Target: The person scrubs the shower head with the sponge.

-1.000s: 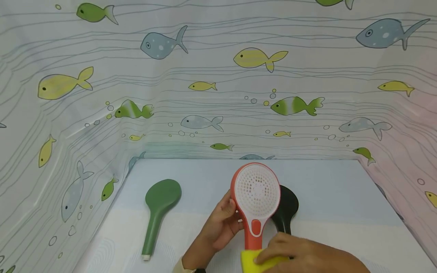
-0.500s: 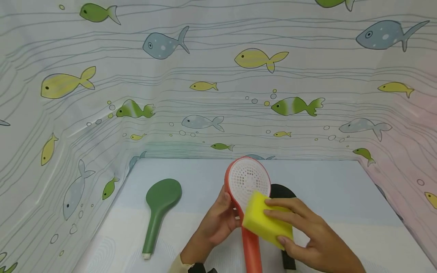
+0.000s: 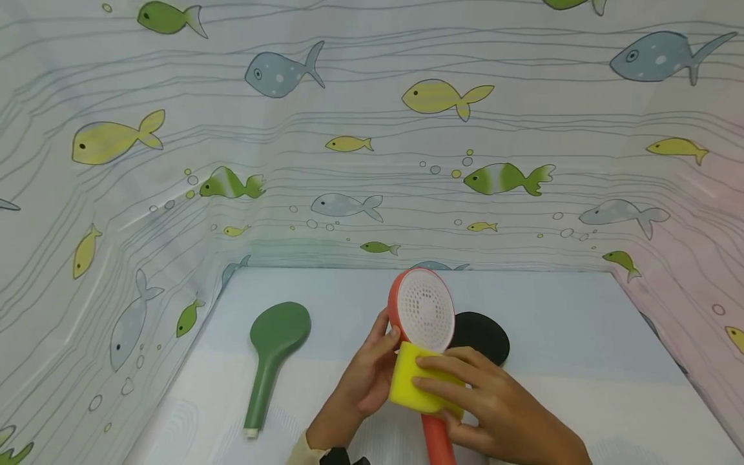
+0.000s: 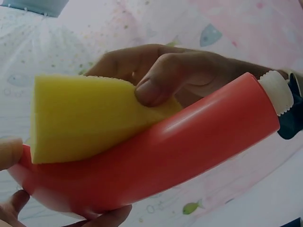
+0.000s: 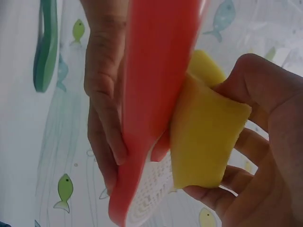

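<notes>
Risk first: we judge the red shower head (image 3: 423, 323) could twist or slip out, since our left hand (image 3: 363, 381) steadies it only at the neck while the sponge pushes against it from the front. A hard push might tip it toward the black shower head (image 3: 482, 336) lying just behind on the table (image 3: 581, 361).

Left hand: fingers curled round the back of the red head's neck, thumb at its left edge; a firm wrap, not wide.

Right hand (image 3: 500, 413): fingers partly bent, pinching the yellow sponge (image 3: 420, 387) between thumb and fingertips and pressing it on the neck just below the white perforated face (image 3: 427, 311). The right wrist view shows the sponge (image 5: 206, 127) squashed against the red body.

The red head is upright, near centre, raised off the table. Green shower head (image 3: 272, 355) lies well apart to the left, untouched.
</notes>
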Action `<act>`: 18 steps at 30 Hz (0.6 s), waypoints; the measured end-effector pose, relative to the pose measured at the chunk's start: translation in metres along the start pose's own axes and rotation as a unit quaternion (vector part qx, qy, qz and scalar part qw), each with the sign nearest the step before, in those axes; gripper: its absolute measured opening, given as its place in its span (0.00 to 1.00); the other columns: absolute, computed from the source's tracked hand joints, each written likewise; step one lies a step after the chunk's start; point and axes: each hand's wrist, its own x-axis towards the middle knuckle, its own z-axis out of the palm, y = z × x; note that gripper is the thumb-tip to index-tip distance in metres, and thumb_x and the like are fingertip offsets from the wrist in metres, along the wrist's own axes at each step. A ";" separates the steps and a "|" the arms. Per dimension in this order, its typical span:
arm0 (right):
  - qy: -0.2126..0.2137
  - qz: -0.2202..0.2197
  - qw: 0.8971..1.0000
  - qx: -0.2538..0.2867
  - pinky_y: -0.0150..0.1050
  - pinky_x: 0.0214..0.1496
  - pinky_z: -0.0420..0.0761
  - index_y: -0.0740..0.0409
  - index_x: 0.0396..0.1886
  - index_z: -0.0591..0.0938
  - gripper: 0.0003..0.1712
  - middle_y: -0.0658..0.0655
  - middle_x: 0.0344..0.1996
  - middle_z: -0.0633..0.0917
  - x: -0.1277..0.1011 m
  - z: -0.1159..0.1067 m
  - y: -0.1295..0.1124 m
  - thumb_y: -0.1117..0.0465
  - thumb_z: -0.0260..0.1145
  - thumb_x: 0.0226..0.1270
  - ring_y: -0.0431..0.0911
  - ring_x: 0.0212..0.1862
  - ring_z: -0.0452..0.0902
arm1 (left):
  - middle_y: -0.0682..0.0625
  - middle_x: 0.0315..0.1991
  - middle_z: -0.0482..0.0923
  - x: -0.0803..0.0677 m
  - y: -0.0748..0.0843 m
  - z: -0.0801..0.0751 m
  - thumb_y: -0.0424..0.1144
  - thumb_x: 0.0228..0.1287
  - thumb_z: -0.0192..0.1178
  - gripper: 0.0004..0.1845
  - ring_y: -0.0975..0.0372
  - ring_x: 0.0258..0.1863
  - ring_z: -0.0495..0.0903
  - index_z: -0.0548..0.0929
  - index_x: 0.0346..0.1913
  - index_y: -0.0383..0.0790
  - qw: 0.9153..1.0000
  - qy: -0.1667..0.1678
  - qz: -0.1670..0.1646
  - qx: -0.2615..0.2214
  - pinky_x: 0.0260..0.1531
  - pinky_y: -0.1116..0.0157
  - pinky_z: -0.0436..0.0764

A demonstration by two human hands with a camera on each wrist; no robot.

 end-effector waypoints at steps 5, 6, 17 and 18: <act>-0.056 0.032 0.998 0.025 0.23 0.59 0.77 0.42 0.64 0.78 0.28 0.44 0.62 0.80 -0.001 -0.007 -0.004 0.55 0.70 0.63 0.39 0.58 0.72 | 0.46 0.67 0.66 0.001 0.001 -0.001 0.47 0.80 0.43 0.28 0.55 0.59 0.75 0.50 0.77 0.61 1.000 0.017 -0.004 0.013 0.60 0.56 0.79; -0.069 0.038 0.996 0.031 0.22 0.59 0.76 0.42 0.64 0.78 0.30 0.43 0.62 0.80 -0.001 -0.009 -0.005 0.56 0.72 0.61 0.38 0.57 0.72 | 0.46 0.68 0.65 0.001 0.000 -0.002 0.48 0.80 0.44 0.29 0.55 0.59 0.75 0.50 0.78 0.61 1.000 0.018 -0.005 0.010 0.60 0.55 0.79; -0.150 -0.031 0.981 0.122 0.19 0.56 0.76 0.40 0.65 0.77 0.26 0.44 0.63 0.78 -0.005 -0.021 -0.011 0.49 0.68 0.68 0.35 0.57 0.72 | 0.48 0.68 0.66 -0.001 -0.001 -0.005 0.46 0.78 0.46 0.31 0.54 0.59 0.74 0.50 0.78 0.65 1.000 0.021 -0.005 -0.010 0.58 0.52 0.81; -0.152 -0.043 0.978 0.135 0.18 0.55 0.76 0.41 0.64 0.77 0.26 0.44 0.62 0.79 -0.006 -0.021 -0.011 0.49 0.69 0.67 0.35 0.56 0.73 | 0.48 0.67 0.66 0.000 0.000 -0.005 0.45 0.78 0.46 0.31 0.54 0.58 0.74 0.50 0.78 0.64 1.000 0.023 -0.001 -0.008 0.57 0.52 0.82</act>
